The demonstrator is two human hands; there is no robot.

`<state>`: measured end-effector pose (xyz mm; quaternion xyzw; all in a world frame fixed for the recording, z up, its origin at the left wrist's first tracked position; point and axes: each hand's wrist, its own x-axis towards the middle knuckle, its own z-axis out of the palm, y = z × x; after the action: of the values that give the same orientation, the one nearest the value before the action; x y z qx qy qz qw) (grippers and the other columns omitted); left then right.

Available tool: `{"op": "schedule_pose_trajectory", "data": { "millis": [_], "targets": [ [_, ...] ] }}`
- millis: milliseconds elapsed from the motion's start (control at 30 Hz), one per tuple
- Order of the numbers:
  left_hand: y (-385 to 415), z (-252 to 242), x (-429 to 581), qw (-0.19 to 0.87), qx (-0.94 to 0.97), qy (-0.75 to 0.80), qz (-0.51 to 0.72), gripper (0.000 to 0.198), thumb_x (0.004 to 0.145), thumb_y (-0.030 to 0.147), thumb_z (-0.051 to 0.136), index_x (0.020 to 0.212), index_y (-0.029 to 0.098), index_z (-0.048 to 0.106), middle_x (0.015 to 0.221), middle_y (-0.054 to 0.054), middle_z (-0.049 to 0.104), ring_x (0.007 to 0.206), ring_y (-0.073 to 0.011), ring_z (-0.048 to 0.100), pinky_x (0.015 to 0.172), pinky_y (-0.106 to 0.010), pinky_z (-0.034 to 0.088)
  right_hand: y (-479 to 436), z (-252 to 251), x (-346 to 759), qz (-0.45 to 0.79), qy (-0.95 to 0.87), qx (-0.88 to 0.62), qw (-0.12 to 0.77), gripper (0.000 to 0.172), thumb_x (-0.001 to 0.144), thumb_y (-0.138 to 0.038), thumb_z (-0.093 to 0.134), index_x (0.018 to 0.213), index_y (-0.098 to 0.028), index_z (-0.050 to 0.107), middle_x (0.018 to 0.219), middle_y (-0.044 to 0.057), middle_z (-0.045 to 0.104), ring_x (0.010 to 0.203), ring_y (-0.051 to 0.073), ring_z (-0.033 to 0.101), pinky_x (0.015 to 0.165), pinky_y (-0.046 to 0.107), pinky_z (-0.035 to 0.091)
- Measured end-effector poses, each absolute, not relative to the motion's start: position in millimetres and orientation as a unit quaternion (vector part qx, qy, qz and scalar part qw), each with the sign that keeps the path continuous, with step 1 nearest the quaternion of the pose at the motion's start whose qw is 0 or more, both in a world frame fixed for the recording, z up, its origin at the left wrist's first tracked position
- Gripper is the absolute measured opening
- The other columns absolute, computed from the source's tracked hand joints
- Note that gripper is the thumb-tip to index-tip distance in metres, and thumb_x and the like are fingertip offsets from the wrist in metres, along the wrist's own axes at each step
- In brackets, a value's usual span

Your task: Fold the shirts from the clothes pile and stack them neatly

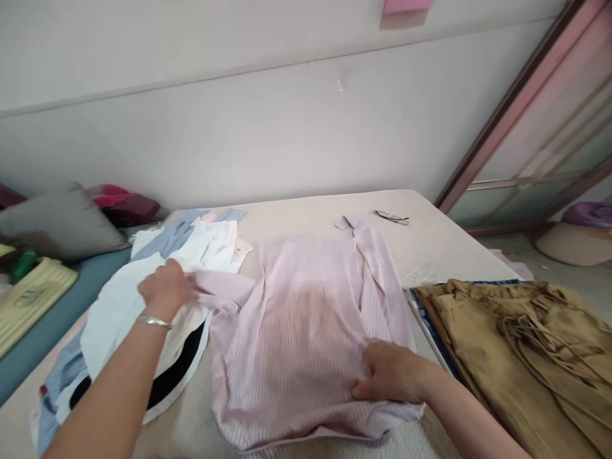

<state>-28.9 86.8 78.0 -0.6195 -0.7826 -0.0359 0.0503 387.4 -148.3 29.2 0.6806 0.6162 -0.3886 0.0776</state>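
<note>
A pale pink striped shirt (306, 331) lies spread on the bed, its right sleeve (382, 274) running along its side. My left hand (166, 290), a silver bracelet at the wrist, is closed on the shirt's left sleeve (222, 284) and holds it out sideways over a pile of white and light blue clothes (119, 306). That hand is slightly blurred. My right hand (389, 370) rests on the lower right part of the shirt, thumb and fingers apart, pressing on the cloth.
Folded brown trousers (521, 344) with a drawstring lie on other garments at the right. Eyeglasses (392, 217) sit near the bed's far edge. A grey pillow (62, 220) and a yellow basket (36, 296) are at the left. A wall (287, 127) stands behind the bed.
</note>
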Motion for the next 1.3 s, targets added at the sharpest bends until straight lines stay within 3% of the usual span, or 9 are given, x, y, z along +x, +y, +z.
{"op": "schedule_pose_trajectory", "data": {
  "millis": [100, 233, 400, 600, 767, 967, 1067, 1167, 1300],
  "targets": [
    [90.2, 85.4, -32.9, 0.128, -0.616, -0.776, -0.032, 0.044, 0.085, 0.032, 0.054, 0.121, 0.008, 0.057, 0.122, -0.027, 0.064, 0.110, -0.0424, 0.064, 0.087, -0.052, 0.051, -150.5, 29.0, 388.6, -0.394, 0.617, 0.679, 0.067, 0.041, 0.064, -0.059, 0.077, 0.071, -0.021, 0.062, 0.080, 0.009, 0.067, 0.074, 0.025, 0.064, 0.063, 0.035, 0.043],
    [124.6, 55.9, 39.1, -0.081, -0.667, -0.738, -0.057, 0.030, 0.087, 0.029, 0.052, 0.106, 0.012, 0.068, 0.109, -0.022, 0.072, 0.107, -0.0352, 0.068, 0.085, -0.040, 0.052, -132.8, 27.2, 398.0, -0.476, 0.568, 0.671, -0.028, 0.041, 0.084, -0.058, 0.063, 0.068, -0.021, 0.056, 0.064, 0.004, 0.063, 0.054, 0.016, 0.059, 0.053, 0.028, 0.040],
    [168.2, -1.2, 112.9, -0.169, -0.655, -0.732, -0.082, 0.033, 0.083, 0.035, 0.063, 0.101, 0.010, 0.072, 0.100, -0.025, 0.075, 0.100, -0.0346, 0.072, 0.077, -0.035, 0.052, -44.1, 25.2, 420.4, -0.301, 0.504, 0.797, -0.145, 0.036, 0.093, -0.048, 0.054, 0.073, -0.019, 0.061, 0.062, 0.007, 0.067, 0.068, 0.019, 0.068, 0.069, 0.028, 0.048],
    [184.3, -28.9, 118.6, -0.181, -0.646, -0.735, -0.097, 0.029, 0.076, 0.027, 0.068, 0.100, 0.011, 0.072, 0.098, -0.025, 0.075, 0.097, -0.0351, 0.073, 0.072, -0.035, 0.051, 64.1, 10.5, 440.3, -0.184, 0.386, 0.893, -0.143, 0.045, 0.089, -0.043, 0.059, 0.113, -0.007, 0.069, 0.109, 0.027, 0.072, 0.106, 0.035, 0.069, 0.078, 0.038, 0.053],
    [184.3, -25.9, 115.8, -0.110, -0.650, -0.743, -0.119, 0.032, 0.089, 0.029, 0.054, 0.112, 0.011, 0.067, 0.114, -0.026, 0.071, 0.111, -0.0400, 0.067, 0.086, -0.046, 0.051, 98.8, -5.5, 441.8, -0.139, 0.397, 0.894, -0.157, 0.034, 0.089, -0.021, 0.055, 0.119, -0.010, 0.069, 0.116, 0.024, 0.071, 0.110, 0.032, 0.068, 0.084, 0.036, 0.052],
    [169.0, -6.0, 122.0, -0.002, -0.691, -0.706, -0.156, 0.042, 0.098, 0.034, 0.043, 0.127, 0.006, 0.053, 0.118, -0.026, 0.066, 0.109, -0.0386, 0.066, 0.089, -0.048, 0.051, 102.9, 3.4, 436.3, -0.083, 0.437, 0.878, -0.176, 0.036, 0.096, -0.019, 0.046, 0.129, -0.010, 0.058, 0.125, 0.022, 0.065, 0.115, 0.030, 0.064, 0.091, 0.036, 0.048],
    [138.7, -8.2, 125.2, 0.024, -0.769, -0.620, -0.156, 0.044, 0.101, 0.040, 0.039, 0.127, 0.008, 0.054, 0.125, -0.025, 0.063, 0.122, -0.0374, 0.060, 0.099, -0.047, 0.048, 65.0, -1.0, 419.0, -0.053, 0.484, 0.854, -0.182, 0.041, 0.101, -0.028, 0.041, 0.136, -0.011, 0.051, 0.132, 0.023, 0.060, 0.114, 0.031, 0.063, 0.092, 0.040, 0.047],
    [104.8, -29.8, 123.0, 0.010, -0.850, -0.512, -0.126, 0.053, 0.103, 0.045, 0.037, 0.140, 0.009, 0.050, 0.150, -0.025, 0.049, 0.144, -0.0363, 0.041, 0.117, -0.051, 0.033, 9.0, -20.3, 397.1, -0.017, 0.630, 0.760, -0.160, 0.051, 0.104, -0.044, 0.037, 0.145, -0.015, 0.046, 0.147, 0.022, 0.051, 0.131, 0.033, 0.052, 0.107, 0.046, 0.041],
    [84.5, -48.6, 117.1, -0.014, -0.863, -0.500, -0.068, 0.065, 0.103, 0.049, 0.037, 0.153, 0.008, 0.038, 0.165, -0.025, 0.027, 0.154, -0.0376, 0.022, 0.122, -0.058, 0.019, -43.6, -33.1, 389.8, 0.008, 0.716, 0.696, -0.051, 0.055, 0.104, -0.048, 0.038, 0.151, -0.019, 0.043, 0.163, 0.015, 0.037, 0.152, 0.034, 0.025, 0.122, 0.057, 0.016]
  ]
}}
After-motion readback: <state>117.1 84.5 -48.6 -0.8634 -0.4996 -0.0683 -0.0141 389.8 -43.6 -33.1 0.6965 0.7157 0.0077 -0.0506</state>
